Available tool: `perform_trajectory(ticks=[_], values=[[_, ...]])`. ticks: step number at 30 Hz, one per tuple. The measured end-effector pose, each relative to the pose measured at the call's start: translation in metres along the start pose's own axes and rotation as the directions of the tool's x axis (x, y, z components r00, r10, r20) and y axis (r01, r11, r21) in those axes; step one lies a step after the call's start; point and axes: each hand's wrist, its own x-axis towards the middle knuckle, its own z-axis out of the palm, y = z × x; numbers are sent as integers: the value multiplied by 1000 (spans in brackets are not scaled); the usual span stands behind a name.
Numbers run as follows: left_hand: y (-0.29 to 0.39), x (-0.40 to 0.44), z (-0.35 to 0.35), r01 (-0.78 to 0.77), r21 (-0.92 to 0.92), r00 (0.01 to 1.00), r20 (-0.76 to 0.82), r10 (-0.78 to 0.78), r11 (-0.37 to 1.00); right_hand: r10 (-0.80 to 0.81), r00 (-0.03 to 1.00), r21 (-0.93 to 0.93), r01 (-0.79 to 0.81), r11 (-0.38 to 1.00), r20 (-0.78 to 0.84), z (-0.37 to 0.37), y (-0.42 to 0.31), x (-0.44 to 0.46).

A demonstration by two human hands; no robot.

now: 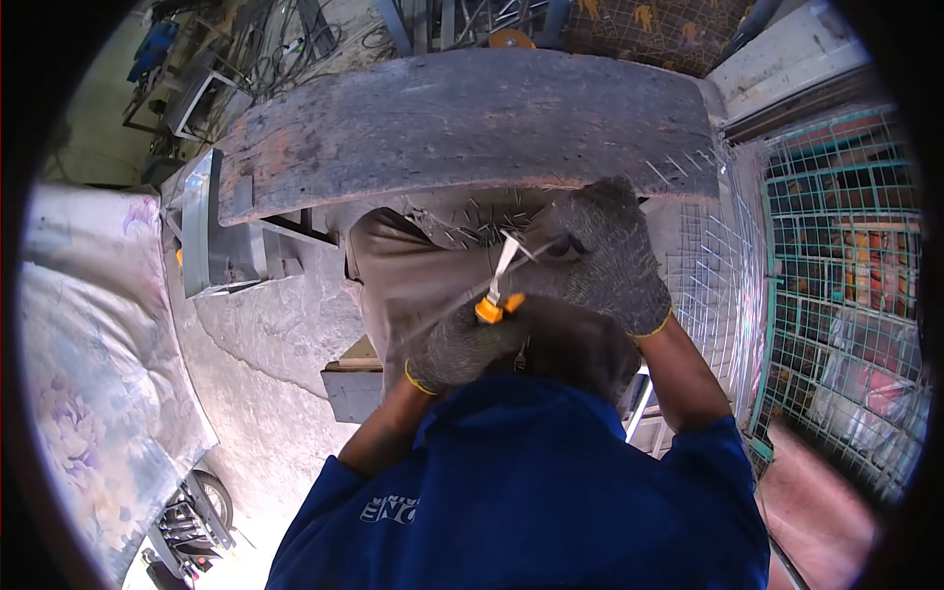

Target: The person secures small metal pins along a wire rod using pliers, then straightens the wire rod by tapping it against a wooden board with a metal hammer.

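My left hand, in a dark grey knit glove with a yellow cuff, is closed around orange-handled pliers. Their pale metal head points up, away from me. A thin metal rod crosses near the jaws and slants down to the left, blurred. My right hand, gloved the same way, is closed at the rod's upper right end; its fingertips are partly hidden. Several short cut metal pieces lie just beyond the pliers, between my lap and the bench.
A worn dark wooden bench stretches ahead, with several thin rods at its right end. Green wire mesh stands right, with more rods beside it. Floral cloth hangs left. A grey box sits on the floor.
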Motion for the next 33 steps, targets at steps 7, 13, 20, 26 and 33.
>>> perform_trajectory(ticks=[7,13,20,26,33], values=[[-55,23,-15,-112,-711,945,140,295,695,-53,948,182,115,976,-315,24,15,-8],[-70,31,-50,56,-533,994,110,3,844,-14,976,327,86,941,-216,32,31,-8],[-74,35,-54,-228,-384,899,269,345,894,101,992,385,-62,921,-80,13,13,-7],[-14,26,-18,-39,23,999,24,38,999,48,989,321,-1,947,-138,11,11,-12],[-15,37,-18,-313,212,948,122,292,926,40,997,280,-19,960,-69,5,12,-16]])
